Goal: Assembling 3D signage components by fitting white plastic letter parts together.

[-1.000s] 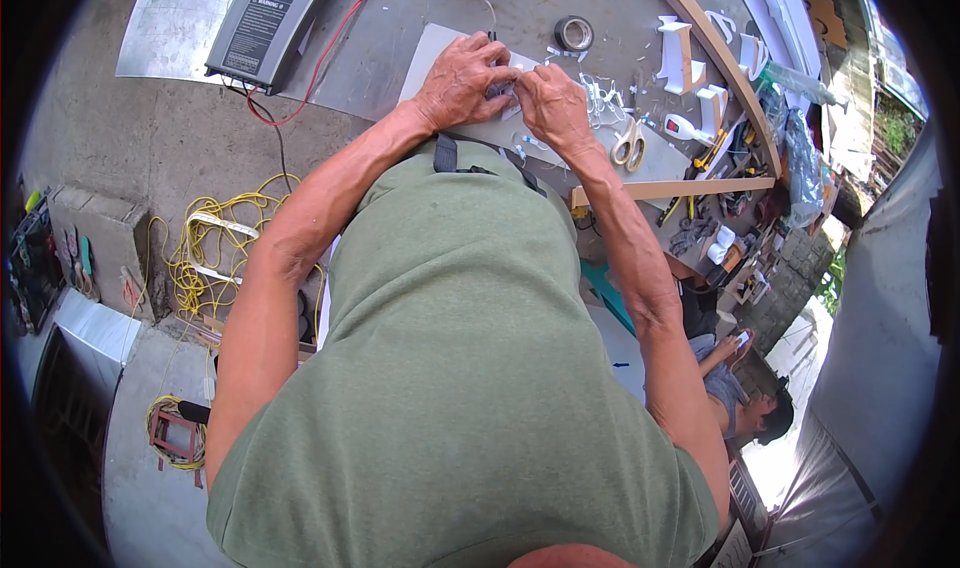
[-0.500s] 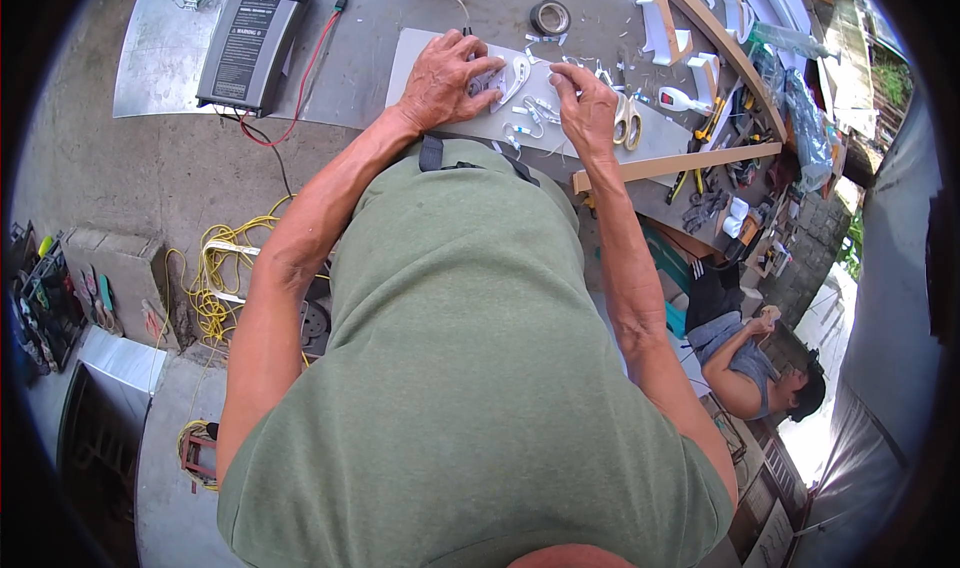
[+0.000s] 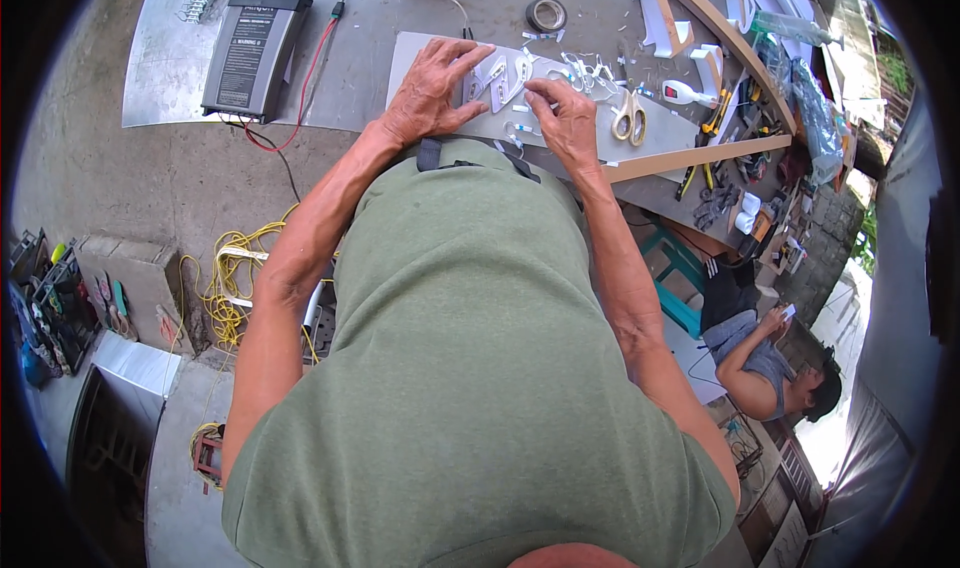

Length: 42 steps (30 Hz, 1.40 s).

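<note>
My left hand [image 3: 432, 90] rests on a pale board [image 3: 405, 60], its fingers and thumb apart, against small white curved pieces [image 3: 479, 80]. Beside it stands another white letter-like piece [image 3: 511, 82] with a hollow outline. My right hand [image 3: 566, 120] is at that piece's right edge, thumb and forefinger pinched together; whatever is between them is too small to make out. Small white LED modules on wire [image 3: 519, 128] lie between my hands, and a tangle of white wire [image 3: 592, 74] sits beyond the right one. Scissors [image 3: 629, 120] with pale handles lie to its right.
At the left stands a grey power supply [image 3: 254, 53] with a red lead [image 3: 318, 66]. A dark tape roll [image 3: 546, 14] lies beyond the board. Wooden strips [image 3: 700, 158], white channel pieces [image 3: 660, 20] and tools crowd the right. A co-worker [image 3: 755, 353] sits at the lower right.
My left hand has shifted left and its fingers have opened away from the white pieces. My right hand has moved left and nearer to me, toward the letter-like piece.
</note>
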### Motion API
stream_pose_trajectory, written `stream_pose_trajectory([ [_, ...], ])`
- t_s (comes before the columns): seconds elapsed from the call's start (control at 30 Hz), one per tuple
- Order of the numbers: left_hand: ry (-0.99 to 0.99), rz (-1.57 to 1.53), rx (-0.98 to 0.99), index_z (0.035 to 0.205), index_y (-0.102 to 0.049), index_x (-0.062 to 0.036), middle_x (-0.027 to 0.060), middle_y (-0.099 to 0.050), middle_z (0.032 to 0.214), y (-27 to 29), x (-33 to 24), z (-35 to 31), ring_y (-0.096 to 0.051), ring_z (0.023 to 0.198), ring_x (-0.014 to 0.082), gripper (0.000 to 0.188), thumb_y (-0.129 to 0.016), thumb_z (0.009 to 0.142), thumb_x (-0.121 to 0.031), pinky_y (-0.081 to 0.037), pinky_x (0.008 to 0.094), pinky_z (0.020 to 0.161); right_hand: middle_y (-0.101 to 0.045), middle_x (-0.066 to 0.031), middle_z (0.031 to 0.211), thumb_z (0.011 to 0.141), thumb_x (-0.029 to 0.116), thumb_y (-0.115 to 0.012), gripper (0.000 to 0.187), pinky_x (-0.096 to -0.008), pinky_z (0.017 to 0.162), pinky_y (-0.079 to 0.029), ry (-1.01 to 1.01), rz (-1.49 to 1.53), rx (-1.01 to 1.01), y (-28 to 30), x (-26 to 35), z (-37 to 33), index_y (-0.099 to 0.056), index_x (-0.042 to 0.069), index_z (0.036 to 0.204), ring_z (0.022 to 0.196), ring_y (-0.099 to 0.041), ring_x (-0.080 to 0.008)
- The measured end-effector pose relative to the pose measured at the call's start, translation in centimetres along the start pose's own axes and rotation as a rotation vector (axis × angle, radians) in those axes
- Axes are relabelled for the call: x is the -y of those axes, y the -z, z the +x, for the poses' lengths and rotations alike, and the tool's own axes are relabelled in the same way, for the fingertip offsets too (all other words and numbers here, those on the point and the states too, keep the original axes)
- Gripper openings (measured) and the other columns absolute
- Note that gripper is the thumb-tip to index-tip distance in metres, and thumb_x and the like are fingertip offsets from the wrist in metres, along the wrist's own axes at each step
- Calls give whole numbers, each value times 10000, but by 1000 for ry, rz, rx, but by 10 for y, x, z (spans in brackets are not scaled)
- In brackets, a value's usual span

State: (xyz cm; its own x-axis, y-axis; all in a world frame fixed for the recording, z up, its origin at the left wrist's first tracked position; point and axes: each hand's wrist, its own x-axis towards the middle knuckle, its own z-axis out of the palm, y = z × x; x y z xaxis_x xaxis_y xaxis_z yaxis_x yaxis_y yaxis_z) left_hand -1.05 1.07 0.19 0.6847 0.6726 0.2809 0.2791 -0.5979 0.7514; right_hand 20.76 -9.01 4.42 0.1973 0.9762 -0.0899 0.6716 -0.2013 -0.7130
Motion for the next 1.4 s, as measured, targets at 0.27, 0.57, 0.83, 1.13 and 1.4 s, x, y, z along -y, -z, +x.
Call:
stream_pose_trajectory([
  [0.27,71,4,-22,1375,-603,-68,141,-599,1261,8,1,-16,-530,1181,329,689,-846,740,-182,-446,431,1066,-659,-100,930,885,107,-720,238,-394,718,-545,364,-205,101,-8,23,14,-695,95,1121,853,-675,-269],
  [0.57,73,67,-73,1168,-727,-75,100,-647,1116,-2,4,-12,-583,1078,282,374,-804,808,-143,-493,398,977,-632,-76,910,855,78,-703,187,-395,731,-570,557,-388,217,-24,14,34,-665,75,1039,910,-658,-263],
  [0.83,68,11,-104,1098,-764,-79,103,-658,1080,-3,9,-11,-598,1052,285,350,-835,758,-126,-499,389,956,-619,-85,901,899,125,-676,109,-403,729,-574,616,-438,302,-22,19,43,-658,52,978,909,-654,-271],
  [1.13,82,-55,-145,1083,-778,-95,92,-673,1065,-8,13,-10,-616,1031,282,371,-847,719,-89,-520,372,921,-687,-149,754,877,227,-688,222,-433,662,-552,163,-258,174,-50,22,41,-705,7,849,688,-679,-343],
  [1.4,83,-51,-157,1090,-787,-121,71,-676,1051,-9,17,-12,-617,1030,263,422,-870,679,-74,-526,362,898,-730,-77,729,957,249,-659,303,-288,531,-489,-283,108,452,-25,33,54,-753,-38,935,563,-602,-93],
])
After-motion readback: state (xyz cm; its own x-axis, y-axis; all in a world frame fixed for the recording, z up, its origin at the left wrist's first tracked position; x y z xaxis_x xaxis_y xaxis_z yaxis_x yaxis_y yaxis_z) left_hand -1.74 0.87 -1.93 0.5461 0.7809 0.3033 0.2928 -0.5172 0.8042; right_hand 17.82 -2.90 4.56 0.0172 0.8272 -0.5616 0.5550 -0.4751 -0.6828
